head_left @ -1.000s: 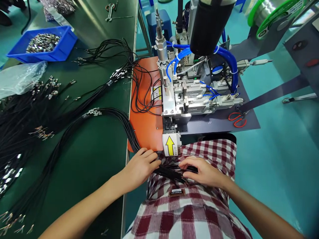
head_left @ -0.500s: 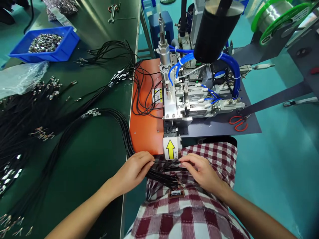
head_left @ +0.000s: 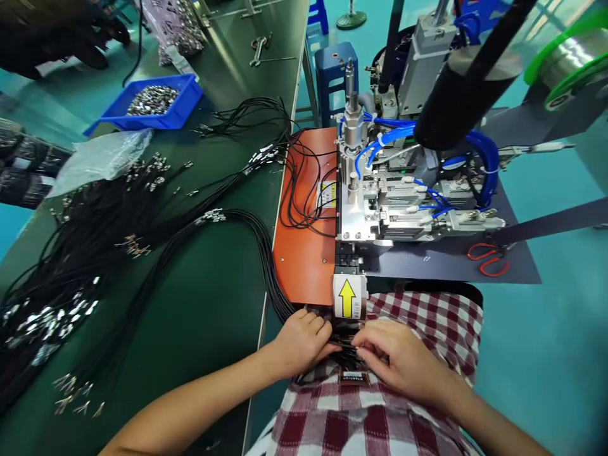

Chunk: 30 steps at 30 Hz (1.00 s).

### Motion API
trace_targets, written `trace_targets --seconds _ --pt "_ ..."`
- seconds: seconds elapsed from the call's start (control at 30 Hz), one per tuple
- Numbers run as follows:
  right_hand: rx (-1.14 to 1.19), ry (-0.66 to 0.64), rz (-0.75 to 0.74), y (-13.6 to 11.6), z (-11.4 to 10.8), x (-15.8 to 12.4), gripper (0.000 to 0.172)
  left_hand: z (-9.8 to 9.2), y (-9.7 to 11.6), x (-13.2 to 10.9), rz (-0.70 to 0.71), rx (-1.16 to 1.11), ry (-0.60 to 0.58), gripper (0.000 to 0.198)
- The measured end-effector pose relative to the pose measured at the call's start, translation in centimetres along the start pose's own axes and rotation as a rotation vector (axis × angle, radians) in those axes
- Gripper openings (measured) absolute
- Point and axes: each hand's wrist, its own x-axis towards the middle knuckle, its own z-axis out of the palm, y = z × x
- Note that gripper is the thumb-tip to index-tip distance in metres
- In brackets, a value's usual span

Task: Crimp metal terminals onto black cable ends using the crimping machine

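A bundle of thin black cables runs off the bench edge down to my lap, with the cable ends lying over the checked cloth. My left hand is closed over this bundle, thumb pointing right along the cables. Facing it, my right hand has its thumb and curled fingers drawn together at the cable ends; the exact strands between the fingertips are hard to make out. Just above both hands is the machine's white block with a yellow arrow, at the lower end of the orange plate.
Ahead stands a metal machine with blue air hoses. Red-handled scissors lie on its grey base. On the green bench are more black cables, a blue tray of metal parts, a plastic bag and a wrench.
The camera view has shifted, so the bench and machine sit further right. A cable stretched between my hands has gone down to the bundle; my hands are closer together and lower on it.
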Motion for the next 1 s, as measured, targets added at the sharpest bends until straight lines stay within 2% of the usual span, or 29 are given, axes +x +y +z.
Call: trace_targets --seconds 0.1,0.23,0.33,0.43,0.5,0.7,0.77,0.83,0.9,0.97,1.0 --pt "0.017 -0.074 -0.022 -0.6 0.9 0.8 0.011 0.0 -1.9 -1.2 0.167 0.041 0.024 0.036" --pt "0.075 -0.016 -0.042 -1.6 1.1 1.9 0.010 -1.9 -3.6 -1.0 0.247 0.009 0.072 0.030" --pt "0.078 0.054 -0.062 -1.8 0.8 1.9 0.009 -2.7 -3.8 -0.3 0.257 -0.010 0.141 0.027" --pt "0.033 0.100 -0.047 -1.5 0.5 1.5 0.006 -2.4 -3.7 0.8 0.306 -0.017 0.209 0.025" --pt "0.001 0.133 -0.024 -1.4 0.3 1.2 0.007 -2.2 -3.6 1.5 0.317 -0.037 0.206 0.023" --pt "0.115 0.175 -0.005 -1.6 -0.1 1.2 0.009 -3.8 -3.0 1.9 0.153 -0.233 0.013 0.015" --pt "0.175 0.207 -0.012 -1.5 -0.2 1.6 0.012 -4.4 -2.7 1.7 0.090 -0.283 -0.015 0.016" --pt "0.202 0.233 -0.026 -1.4 -0.3 1.8 0.013 -4.8 -2.6 1.5 0.058 -0.314 -0.005 0.018" --pt "0.184 0.191 -0.061 -1.3 -0.6 1.9 0.011 -5.1 -3.1 1.4 0.054 -0.338 0.023 0.022" --pt "0.132 0.090 -0.092 -1.4 -0.7 1.8 0.008 -5.6 -4.7 1.3 -0.018 -0.353 0.081 0.024" --pt "0.097 0.041 -0.095 -1.5 -0.8 1.8 0.008 -6.0 -6.0 1.3 -0.100 -0.341 0.127 0.024"
